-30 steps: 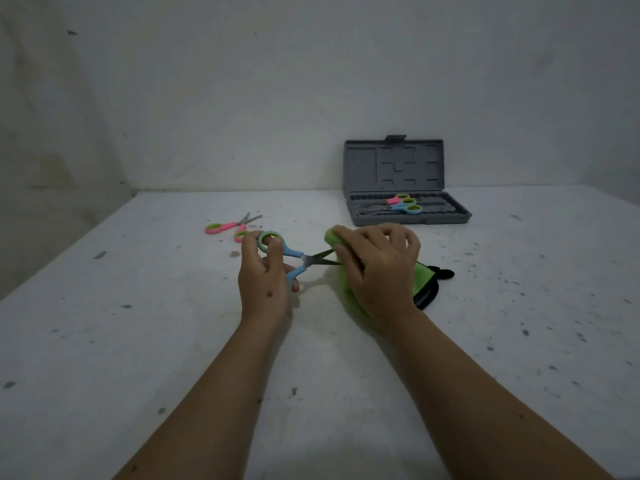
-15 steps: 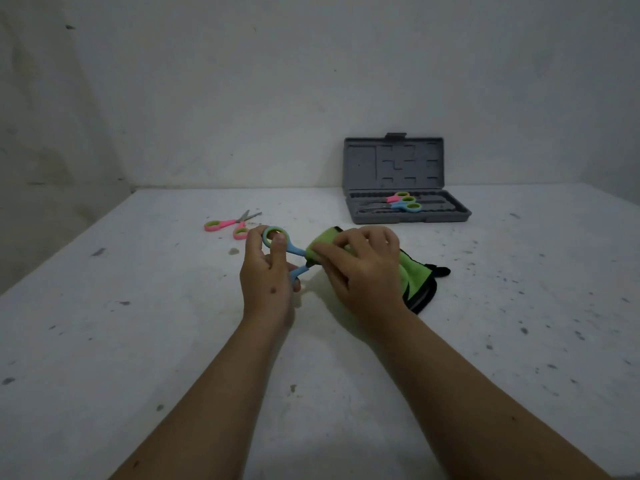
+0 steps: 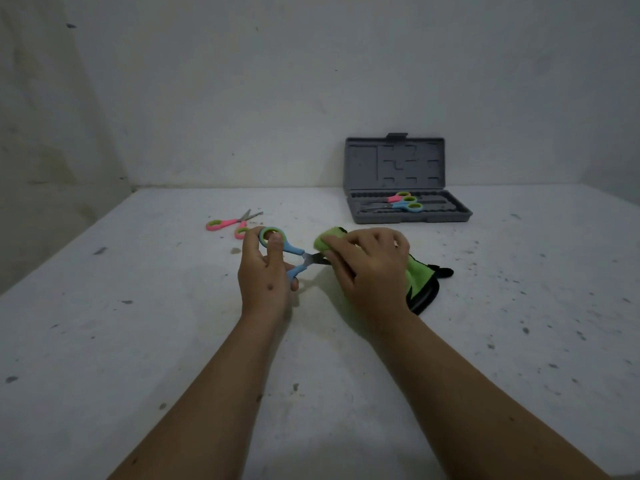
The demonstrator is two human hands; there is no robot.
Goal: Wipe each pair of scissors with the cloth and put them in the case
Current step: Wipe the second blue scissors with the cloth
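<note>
Gripping the blue scissors (image 3: 296, 260) by their handles, the left hand (image 3: 265, 275) holds them while the right hand (image 3: 369, 268) clutches the green cloth (image 3: 420, 277) around the blades, pink scissors (image 3: 230, 223) beyond-left, open grey case (image 3: 408, 188) beyond-right.

1. The case (image 3: 408, 216) stood open on the far right of the table (image 3: 138, 341), two scissors (image 3: 403, 202) in it.
2. Loose scissors (image 3: 232, 223) lay well left of the case.
3. Nearer, the left hand (image 3: 265, 275) held scissors (image 3: 294, 256); just right, the right hand (image 3: 367, 268) held the cloth (image 3: 419, 275).
</note>
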